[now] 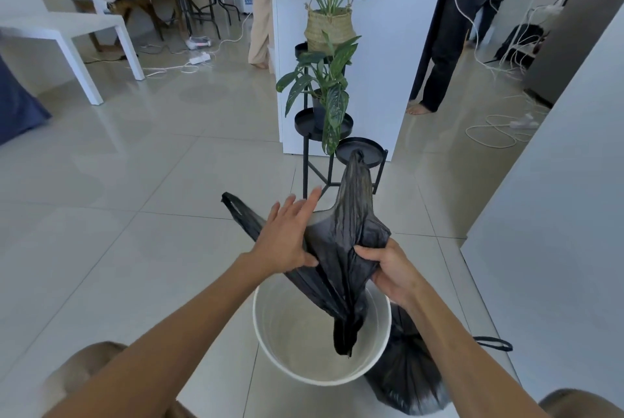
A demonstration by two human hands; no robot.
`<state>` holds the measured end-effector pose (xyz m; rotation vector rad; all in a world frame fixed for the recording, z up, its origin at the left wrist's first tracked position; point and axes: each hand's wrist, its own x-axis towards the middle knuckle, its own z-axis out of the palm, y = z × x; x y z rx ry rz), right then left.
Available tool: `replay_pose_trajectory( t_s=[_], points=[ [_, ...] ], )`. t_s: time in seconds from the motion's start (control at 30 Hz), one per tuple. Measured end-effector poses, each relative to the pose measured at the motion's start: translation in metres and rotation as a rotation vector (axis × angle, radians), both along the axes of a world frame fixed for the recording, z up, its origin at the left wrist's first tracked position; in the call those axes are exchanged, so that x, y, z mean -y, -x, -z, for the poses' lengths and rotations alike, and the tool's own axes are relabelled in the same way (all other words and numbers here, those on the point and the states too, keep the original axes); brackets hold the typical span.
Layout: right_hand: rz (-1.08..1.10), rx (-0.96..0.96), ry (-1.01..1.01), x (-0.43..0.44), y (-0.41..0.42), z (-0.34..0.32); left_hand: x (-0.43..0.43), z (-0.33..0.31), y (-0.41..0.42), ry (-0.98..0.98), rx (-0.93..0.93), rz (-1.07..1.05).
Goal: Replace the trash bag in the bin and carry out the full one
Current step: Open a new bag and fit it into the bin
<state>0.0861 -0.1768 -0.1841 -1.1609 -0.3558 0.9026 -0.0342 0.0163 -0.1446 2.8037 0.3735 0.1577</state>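
The right hand [393,270] is pinching a fold of the fresh black bag [341,248] between closed fingers; the left hand [285,235], fingers spread flat, is pressing into the bag's mouth to part it. The bag's closed end is dangling inside the empty white bin [270,336]. The full, tied bag [408,380] is sitting on the floor, touching the bin's right side. Risk: the thin film may cling shut or tear if it is spread too hard.
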Motion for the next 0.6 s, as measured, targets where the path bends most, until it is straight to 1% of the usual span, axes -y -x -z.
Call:
replay_pose_trajectory(
  t_s=[0.07,0.13,0.17,0.23,0.3,0.33,0.37,0.4,0.43,0.47,0.5,0.53,0.6],
  points=[
    [-0.068,0.001,-0.011,-0.002,-0.001,-0.005,-0.013,-0.002,-0.005,0.096,-0.192,0.029],
    [-0.126,0.015,0.022,-0.002,-0.007,-0.011,-0.022,-0.002,-0.003,0.203,-0.271,0.046],
    [-0.152,0.060,0.076,0.000,-0.012,-0.014,-0.024,-0.002,-0.001,0.223,-0.278,0.049],
    [-0.217,0.227,0.284,0.001,-0.025,-0.023,-0.027,0.001,0.004,0.195,-0.259,0.058],
    [-0.278,0.453,0.547,-0.001,-0.039,-0.033,-0.027,0.003,0.011,0.147,-0.267,0.064],
    [-0.285,0.586,0.664,-0.005,-0.042,-0.037,-0.026,0.003,0.015,0.131,-0.299,0.060],
    [-0.248,0.737,0.758,-0.010,-0.043,-0.043,-0.024,0.004,0.019,0.119,-0.342,0.056],
    [-0.145,0.888,0.821,-0.016,-0.042,-0.045,-0.022,0.007,0.022,0.113,-0.387,0.057],
    [0.020,1.022,0.859,-0.023,-0.038,-0.047,-0.020,0.007,0.023,0.112,-0.424,0.061],
    [0.186,1.102,0.871,-0.028,-0.032,-0.045,-0.019,0.011,0.024,0.127,-0.455,0.063],
    [0.320,1.101,0.845,-0.033,-0.026,-0.043,-0.017,0.013,0.025,0.149,-0.474,0.062],
    [0.406,1.029,0.809,-0.034,-0.022,-0.040,-0.014,0.015,0.025,0.178,-0.474,0.053],
    [0.487,0.797,0.764,-0.031,-0.015,-0.033,-0.009,0.019,0.029,0.257,-0.433,-0.009]
  ],
)
